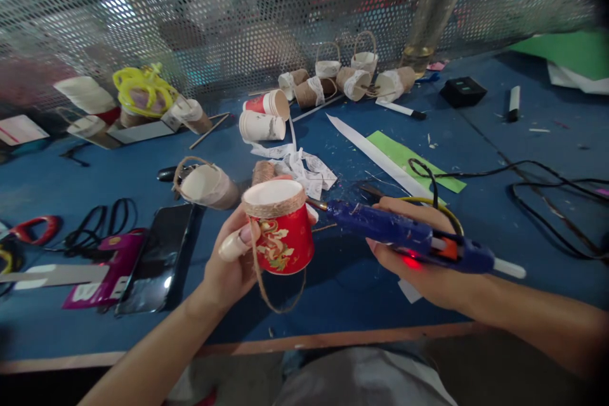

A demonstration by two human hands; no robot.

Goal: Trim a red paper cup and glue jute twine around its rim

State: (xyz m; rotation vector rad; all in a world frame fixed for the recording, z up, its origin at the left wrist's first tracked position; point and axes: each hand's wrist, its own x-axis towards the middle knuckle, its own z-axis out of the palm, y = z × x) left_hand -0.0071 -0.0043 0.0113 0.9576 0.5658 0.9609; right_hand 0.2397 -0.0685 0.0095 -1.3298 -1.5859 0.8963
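Observation:
My left hand (pixel 235 260) is wrapped around a red paper cup (pixel 285 235) with a gold pattern, tilted so its white inside shows. Twine (pixel 273 208) circles the cup's rim, and a loop of it hangs below. A pale wrap covers one finger of this hand. My right hand (pixel 423 254) grips a blue hot glue gun (pixel 380 222), whose nozzle points left, close to the cup's rim; whether they touch I cannot tell. A white glue stick (pixel 509 268) pokes out of its rear, and a red light glows below it. Behind the cup stands a twine roll (pixel 263 172).
A finished-looking cup basket (pixel 209 185) and a phone (pixel 157 260) lie to the left. White lace strips (pixel 304 168) and stacked paper cups (pixel 261 125) sit ahead. Several small baskets (pixel 354 84) line the mesh screen (pixel 266 19). A black cable (pixel 537 171) loops at right.

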